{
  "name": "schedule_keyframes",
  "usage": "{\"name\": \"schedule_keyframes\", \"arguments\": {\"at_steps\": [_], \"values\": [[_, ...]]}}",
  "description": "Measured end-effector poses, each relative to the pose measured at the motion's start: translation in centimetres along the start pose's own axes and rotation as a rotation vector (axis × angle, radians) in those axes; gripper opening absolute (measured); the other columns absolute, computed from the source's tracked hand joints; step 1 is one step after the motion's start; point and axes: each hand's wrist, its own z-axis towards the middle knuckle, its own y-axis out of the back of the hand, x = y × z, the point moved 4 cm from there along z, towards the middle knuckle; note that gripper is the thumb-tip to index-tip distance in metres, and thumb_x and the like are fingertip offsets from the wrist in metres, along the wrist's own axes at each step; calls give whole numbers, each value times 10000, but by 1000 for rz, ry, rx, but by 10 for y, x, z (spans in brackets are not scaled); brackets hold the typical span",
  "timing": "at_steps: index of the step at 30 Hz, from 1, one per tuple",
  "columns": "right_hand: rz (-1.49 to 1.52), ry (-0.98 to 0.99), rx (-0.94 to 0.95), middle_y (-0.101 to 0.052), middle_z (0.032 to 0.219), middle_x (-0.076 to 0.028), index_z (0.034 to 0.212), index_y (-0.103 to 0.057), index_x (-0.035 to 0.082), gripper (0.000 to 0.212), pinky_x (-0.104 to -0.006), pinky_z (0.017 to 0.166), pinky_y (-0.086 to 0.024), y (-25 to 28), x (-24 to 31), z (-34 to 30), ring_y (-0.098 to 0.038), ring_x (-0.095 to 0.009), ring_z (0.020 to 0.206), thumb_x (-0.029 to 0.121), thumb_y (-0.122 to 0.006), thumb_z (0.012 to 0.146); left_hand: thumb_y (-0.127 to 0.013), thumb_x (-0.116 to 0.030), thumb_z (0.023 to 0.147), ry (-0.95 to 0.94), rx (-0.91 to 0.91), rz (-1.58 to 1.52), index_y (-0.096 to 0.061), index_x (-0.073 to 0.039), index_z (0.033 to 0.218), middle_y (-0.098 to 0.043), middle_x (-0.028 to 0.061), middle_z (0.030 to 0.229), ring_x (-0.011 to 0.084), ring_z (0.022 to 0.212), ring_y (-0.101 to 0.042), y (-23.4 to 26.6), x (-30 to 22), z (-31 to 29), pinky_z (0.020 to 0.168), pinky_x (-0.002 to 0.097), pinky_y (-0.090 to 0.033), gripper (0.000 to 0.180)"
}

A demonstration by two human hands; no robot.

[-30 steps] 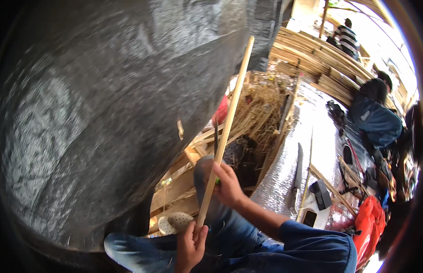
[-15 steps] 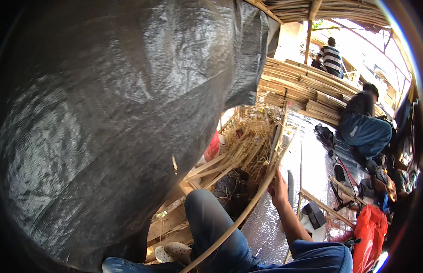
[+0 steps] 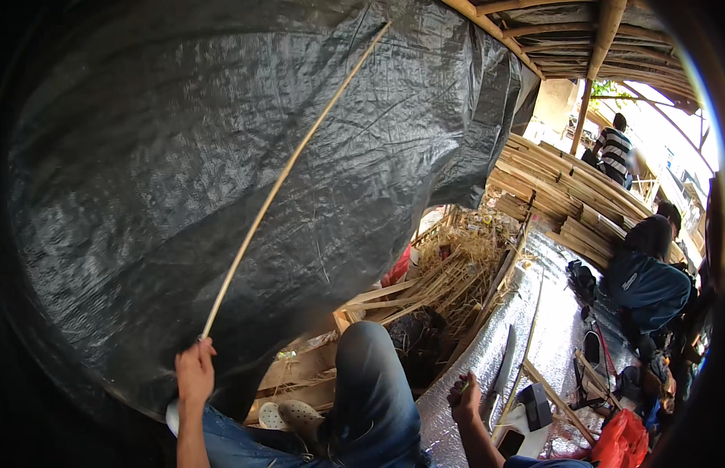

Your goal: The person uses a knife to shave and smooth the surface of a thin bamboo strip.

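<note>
My left hand (image 3: 194, 372) is closed round the lower end of a long, thin bamboo strip (image 3: 278, 184). The strip slants up and to the right, its far tip in front of a dark tarp. Above the silver sheet, my right hand (image 3: 465, 399) is closed with its fingers curled; a small greenish bit shows at them, too small to name. Just right of that hand lies a long knife (image 3: 505, 363) on the sheet. My bent knee (image 3: 370, 366) in blue jeans is between the two hands.
A black tarp (image 3: 183, 156) hangs on the left. Straw and split bamboo (image 3: 456, 265) lie beyond my knee. The silver sheet (image 3: 448, 425) carries a dark box (image 3: 535, 405), sticks and a red bag (image 3: 621, 441). Stacked bamboo slats (image 3: 565, 187) and two seated people (image 3: 651, 265) are farther off.
The bamboo strip has swung from across my lap to the left, up against the tarp's background. My left hand has come into view holding it; my right hand has let go and moved lower.
</note>
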Motion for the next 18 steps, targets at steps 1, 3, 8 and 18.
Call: {"name": "schedule_keyframes", "arguments": {"at_steps": [1, 3, 8, 18], "values": [[-25, 9, 17, -373, 610, 18, 908, -454, 116, 262, -234, 370, -237, 8, 3, 2, -320, -92, 436, 375, -495, 923, -459, -211, 955, -117, 9, -13, -594, -12, 703, -585, 173, 633, 364, 517, -528, -2, -13, -8, 529, 429, -414, 349], [-12, 4, -12, -383, 604, 24, 893, -456, 122, 250, -228, 369, -237, 7, 3, 11, -327, -86, 438, 365, -505, 920, -474, -220, 948, -66, 62, -26, -588, -12, 709, -590, 163, 616, 371, 552, -564, 0, -35, -16, 536, 438, -423, 336], [-10, -2, 24, -403, 613, 25, 881, -467, 118, 228, -214, 375, -246, -18, 7, 11, -334, -80, 442, 337, -523, 915, -506, -237, 935, -38, 123, -110, -593, -13, 724, -590, 156, 604, 368, 582, -592, -5, -49, -36, 525, 423, -437, 320], [-359, 122, 224, -391, 623, 42, 809, -463, 128, 147, -216, 385, -250, -79, -3, -14, -323, -61, 431, 163, -553, 919, -419, -364, 988, 94, 498, -548, -520, 20, 586, -400, -1, 453, 68, 404, -363, -30, -7, -68, 420, 271, -290, 566]]}}
